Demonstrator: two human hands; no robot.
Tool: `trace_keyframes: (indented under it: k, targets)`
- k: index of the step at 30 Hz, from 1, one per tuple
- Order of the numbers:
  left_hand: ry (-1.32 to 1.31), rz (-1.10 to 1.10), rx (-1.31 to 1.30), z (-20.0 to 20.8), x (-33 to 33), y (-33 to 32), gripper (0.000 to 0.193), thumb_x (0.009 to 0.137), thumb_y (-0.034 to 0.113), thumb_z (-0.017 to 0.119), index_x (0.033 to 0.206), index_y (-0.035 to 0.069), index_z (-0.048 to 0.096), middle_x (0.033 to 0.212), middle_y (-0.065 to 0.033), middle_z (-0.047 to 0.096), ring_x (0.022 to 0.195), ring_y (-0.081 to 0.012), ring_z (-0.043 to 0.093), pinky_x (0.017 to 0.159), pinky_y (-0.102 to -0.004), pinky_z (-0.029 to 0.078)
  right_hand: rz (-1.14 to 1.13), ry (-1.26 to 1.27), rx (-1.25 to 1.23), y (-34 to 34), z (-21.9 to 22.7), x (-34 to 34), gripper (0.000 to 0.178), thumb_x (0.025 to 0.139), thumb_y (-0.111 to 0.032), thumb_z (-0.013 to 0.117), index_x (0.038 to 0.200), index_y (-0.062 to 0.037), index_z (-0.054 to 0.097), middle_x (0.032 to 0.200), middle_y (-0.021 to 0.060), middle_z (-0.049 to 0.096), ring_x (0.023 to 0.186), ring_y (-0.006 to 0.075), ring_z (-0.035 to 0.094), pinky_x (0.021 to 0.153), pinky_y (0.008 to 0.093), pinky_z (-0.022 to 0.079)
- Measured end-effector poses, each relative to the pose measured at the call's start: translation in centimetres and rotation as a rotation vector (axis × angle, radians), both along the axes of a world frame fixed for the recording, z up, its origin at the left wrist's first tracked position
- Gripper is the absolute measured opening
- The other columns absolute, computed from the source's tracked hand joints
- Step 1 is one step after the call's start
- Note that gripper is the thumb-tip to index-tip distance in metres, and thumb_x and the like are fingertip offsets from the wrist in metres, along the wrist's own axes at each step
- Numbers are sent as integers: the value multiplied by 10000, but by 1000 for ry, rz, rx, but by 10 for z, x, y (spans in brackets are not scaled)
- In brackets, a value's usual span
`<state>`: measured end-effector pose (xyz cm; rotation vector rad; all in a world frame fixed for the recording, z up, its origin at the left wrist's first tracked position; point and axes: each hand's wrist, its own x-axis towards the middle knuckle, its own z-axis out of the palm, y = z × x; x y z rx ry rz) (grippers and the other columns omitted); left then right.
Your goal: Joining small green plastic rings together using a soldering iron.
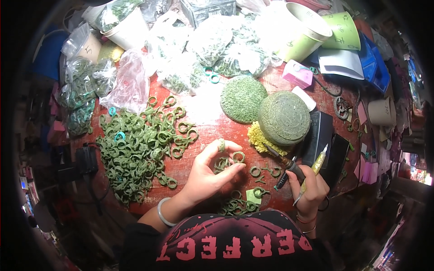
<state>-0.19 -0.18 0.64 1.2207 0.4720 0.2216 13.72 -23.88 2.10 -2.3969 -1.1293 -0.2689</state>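
My left hand (212, 169) is cupped over the red table with several green rings in it. One green ring (238, 157) stands up by the thumb tip, and another sits around a finger. In my right hand (312, 192) is a dark-handled pen-like tool (294, 169), its brown shaft and thin tip pointing at a yellow sponge (259, 137). A slim yellow tool (320, 161) is also tucked in that hand, slanting upward. To the left lies a big heap of green rings (135, 153). A smaller pile of rings (239, 206) lies close to my body.
Two round green textured blocks, one flat (244, 99) and one taller (285, 118), stand beyond the sponge. Clear bags of green pieces (217, 45) and pale tubs (312, 22) line the back. A black phone-like slab (337, 158) lies at the right, a pink block (297, 74) behind.
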Motion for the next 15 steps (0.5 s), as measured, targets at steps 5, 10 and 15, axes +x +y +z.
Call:
trace_keyframes:
  k: [5,10,15]
  targets:
    - [-67,-4,-4,-5,0,0,363,899,-41,772,1238,1,651,1114,-12,633,964,-77,596,860,-244,503,12,-59,59,-2,-4,2,324,787,-156,901,1007,-7,716,796,114,680,658,312,656,585,356,498]
    - [-38,-33,-37,-4,-1,2,390,901,-38,775,1268,10,651,1093,-2,641,962,-71,596,860,-240,505,1,-27,19,-2,-2,-1,280,807,-112,881,1004,-4,713,815,124,709,688,316,686,624,349,523]
    - [-18,-27,-78,-3,-3,2,397,905,-76,751,1269,26,628,1086,-16,650,950,-82,621,846,-241,520,31,-43,156,1,-8,-5,364,818,-289,887,1030,-34,737,845,94,717,685,286,666,604,355,503]
